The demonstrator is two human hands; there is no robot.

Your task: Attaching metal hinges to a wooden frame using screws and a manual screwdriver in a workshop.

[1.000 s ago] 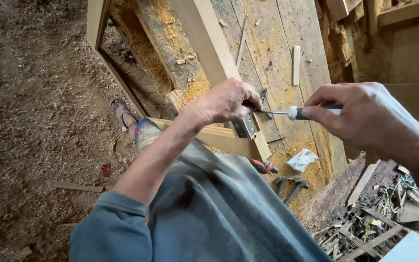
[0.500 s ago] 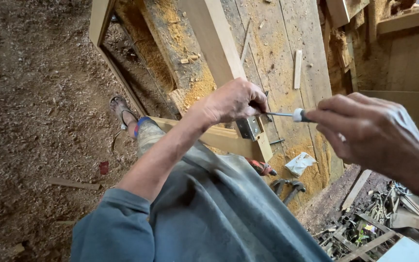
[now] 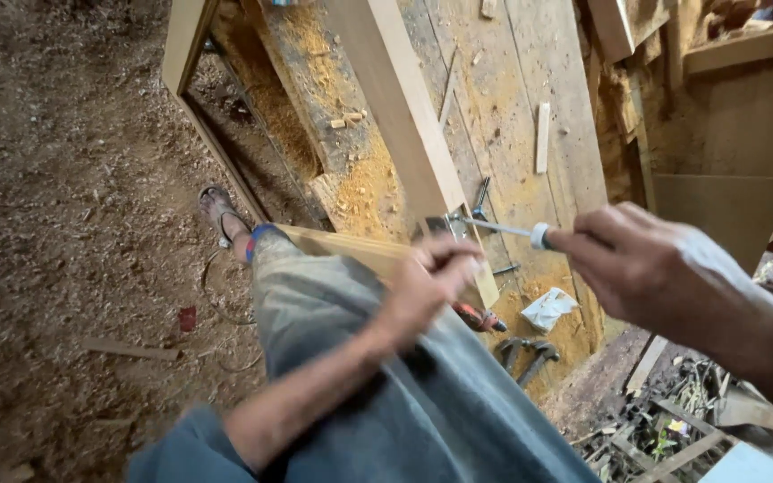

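R hand (image 3: 664,268) holds a screwdriver (image 3: 503,229): grip closed round the handle, only its pale collar showing past the fingers; thin bright steel shaft runs left, near level, to a small metal fitting (image 3: 445,225) at the end of a beam (image 3: 395,116). L hand (image 3: 427,286) sits just below the fitting, fingers curled in w/ thumb and fingertips pinched at the shaft tip; grip narrow, can't tell what, if anything, is between them.

Beam is smooth planed pale wood, square-edged, long, running up and away across the table (image 3: 512,107). Table top is rough grey-brown planks, gaps between boards, coated w/ yellow sawdust, thickest left of the beam. Small offcut strip (image 3: 542,136) lies loose on the planks, well apart from the hands. Crumpled white paper (image 3: 547,309) near the table's near edge; dark hammer (image 3: 525,353) just below it, red-handled tool (image 3: 476,316) partly hidden by the L hand.

Grey cloth trouser leg (image 3: 378,376) fills the lower middle, foot in sandal (image 3: 218,210) on dirt floor (image 3: 55,224), which is loose, crumbly, strewn w/ shavings. Floor left is open; right side is crowded by wood scrap and boards (image 3: 726,134).
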